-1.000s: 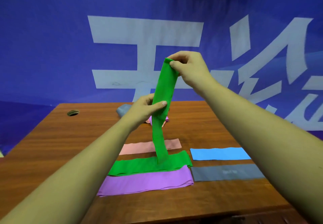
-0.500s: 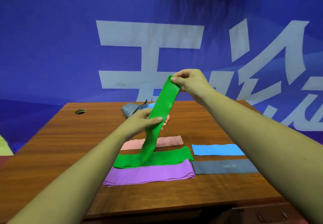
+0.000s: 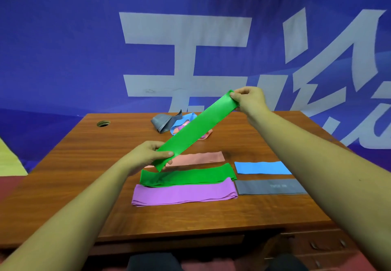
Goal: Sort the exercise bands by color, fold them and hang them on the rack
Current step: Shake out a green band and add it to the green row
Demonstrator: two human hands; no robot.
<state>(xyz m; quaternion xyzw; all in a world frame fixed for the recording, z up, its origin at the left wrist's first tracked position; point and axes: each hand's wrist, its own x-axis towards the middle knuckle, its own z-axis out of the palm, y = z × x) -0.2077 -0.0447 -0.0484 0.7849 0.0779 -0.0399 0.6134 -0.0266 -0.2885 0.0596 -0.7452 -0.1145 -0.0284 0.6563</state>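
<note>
Head view: green band (image 3: 195, 131) stretched flat, slanting above the table (image 3: 84, 165)
Left hand (image 3: 146, 156): pinches its lower end
Right hand (image 3: 249, 99): pinches its upper end

**Room left and front only**

The left side and front strip of the worktop (image 3: 74, 175) are lying bare for passage. The flat sorted bands (image 3: 184, 193) are filling the centre and right; a loose pile (image 3: 167, 121) is sitting at the back. A taut green band (image 3: 194, 131) is slanting through the air above them.
</note>
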